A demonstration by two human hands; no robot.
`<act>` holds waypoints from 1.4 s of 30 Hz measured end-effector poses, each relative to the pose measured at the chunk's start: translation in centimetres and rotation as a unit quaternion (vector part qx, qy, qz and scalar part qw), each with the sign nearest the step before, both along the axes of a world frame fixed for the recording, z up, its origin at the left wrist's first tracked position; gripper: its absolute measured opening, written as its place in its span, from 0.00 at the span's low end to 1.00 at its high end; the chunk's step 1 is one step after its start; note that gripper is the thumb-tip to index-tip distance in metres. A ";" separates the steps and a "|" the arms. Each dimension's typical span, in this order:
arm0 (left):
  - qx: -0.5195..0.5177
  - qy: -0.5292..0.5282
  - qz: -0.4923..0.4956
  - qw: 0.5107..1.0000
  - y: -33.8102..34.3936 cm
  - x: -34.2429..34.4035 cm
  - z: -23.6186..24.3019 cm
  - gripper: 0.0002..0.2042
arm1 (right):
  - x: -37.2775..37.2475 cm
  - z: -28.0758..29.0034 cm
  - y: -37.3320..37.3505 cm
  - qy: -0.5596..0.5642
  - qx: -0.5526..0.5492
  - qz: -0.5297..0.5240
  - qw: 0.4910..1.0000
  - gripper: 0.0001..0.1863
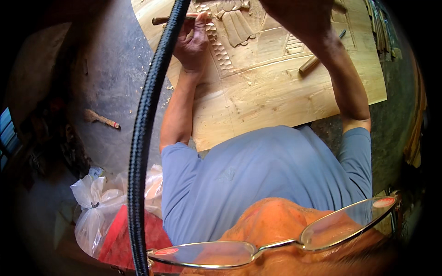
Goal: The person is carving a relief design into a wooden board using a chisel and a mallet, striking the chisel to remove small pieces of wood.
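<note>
nearest the lens sat a pair of thin metal-rimmed glasses (276, 241), running across the bottom of the view, and a thick black braided cable (143, 124) rose from the lower edge in a long curve to the top. beyond them the person's blue short-sleeved shirt (258, 179) filled the middle, with both bare forearms reaching up and away toward a large pale wooden panel (276, 92) carved in relief.

the left hand (193, 41) was closed around a wooden-handled chisel (172, 19), the handle sticking out to the left of the fist, the knuckles resting over a carved beaded band on the panel's upper left part. the blade end was hidden behind the fingers.

the right hand (299, 14) was raised at the top edge, dark and mostly cut off by the frame; whether it gripped anything could not be told. just beside the right forearm another wooden tool handle (309, 65) lay loose on the panel, tilted diagonally.

the panel rested on a grey floor (110, 69) scattered with wood chips. well to the left a small wooden tool (101, 118) lay on that floor alone. lower left, a crumpled clear plastic bag (99, 202) sat against something red (124, 239).
</note>
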State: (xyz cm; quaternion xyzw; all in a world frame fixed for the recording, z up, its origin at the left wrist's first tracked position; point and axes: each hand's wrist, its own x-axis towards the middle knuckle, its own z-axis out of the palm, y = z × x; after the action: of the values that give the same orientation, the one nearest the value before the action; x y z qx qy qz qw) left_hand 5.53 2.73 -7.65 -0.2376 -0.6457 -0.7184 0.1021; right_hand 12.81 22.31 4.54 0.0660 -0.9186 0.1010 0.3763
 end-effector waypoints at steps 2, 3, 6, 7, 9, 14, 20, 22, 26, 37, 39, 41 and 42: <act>-0.050 0.024 0.004 0.998 -0.4 -0.1 -0.2 0.03 | 0.4 0.8 0.1 0.051 -0.011 -0.026 0.998 0.32; -0.066 0.034 0.003 0.997 -0.4 0.0 -0.1 0.03 | 0.7 0.5 0.4 0.052 -0.022 -0.032 0.998 0.33; -0.096 0.053 -0.001 0.994 -0.1 0.4 -0.1 0.03 | 0.3 -0.6 1.6 0.101 -0.015 -0.009 0.995 0.35; -0.095 0.051 0.000 0.994 0.0 0.4 -0.3 0.03 | 0.3 -0.6 1.7 0.120 -0.017 0.005 0.993 0.35; -0.104 0.056 0.004 0.993 0.1 0.5 -0.3 0.03 | 0.4 -0.4 1.5 0.151 -0.029 0.030 0.988 0.36; -0.126 0.070 0.006 0.990 0.1 0.5 -0.2 0.04 | 2.6 1.3 0.9 -0.024 -0.110 0.022 0.993 0.37; -0.123 0.095 0.007 0.988 0.3 0.4 -0.5 0.04 | 2.0 -1.2 1.9 0.036 -0.099 0.033 0.994 0.37; -0.156 0.107 0.017 0.982 0.2 0.5 -0.2 0.05 | 2.1 -1.3 1.7 0.017 -0.105 0.016 0.994 0.37; -0.235 0.237 0.074 0.940 0.2 -0.4 -0.7 0.06 | 1.1 -1.5 2.0 0.127 -0.048 0.029 0.990 0.36; -0.286 0.283 0.065 0.913 0.2 -1.0 -0.2 0.08 | -0.1 -2.3 1.3 0.091 -0.029 0.026 0.995 0.33; -0.271 0.282 0.059 0.919 0.2 -1.3 -0.5 0.08 | 0.1 -1.0 1.1 0.110 -0.059 0.023 0.992 0.33; -0.230 0.281 0.048 0.930 0.8 -1.6 -0.7 0.07 | 0.5 0.6 0.5 0.124 -0.102 0.019 0.987 0.32; -0.241 0.279 0.049 0.928 0.8 -1.5 -0.7 0.07 | 0.3 -0.3 0.7 0.112 -0.075 0.019 0.991 0.32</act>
State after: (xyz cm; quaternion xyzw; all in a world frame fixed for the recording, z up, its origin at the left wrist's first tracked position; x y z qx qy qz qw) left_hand 3.99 3.52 -8.30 -0.4140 -0.7559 -0.4398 0.2524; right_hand 13.11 23.05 4.20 0.0656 -0.8590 0.1689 0.4788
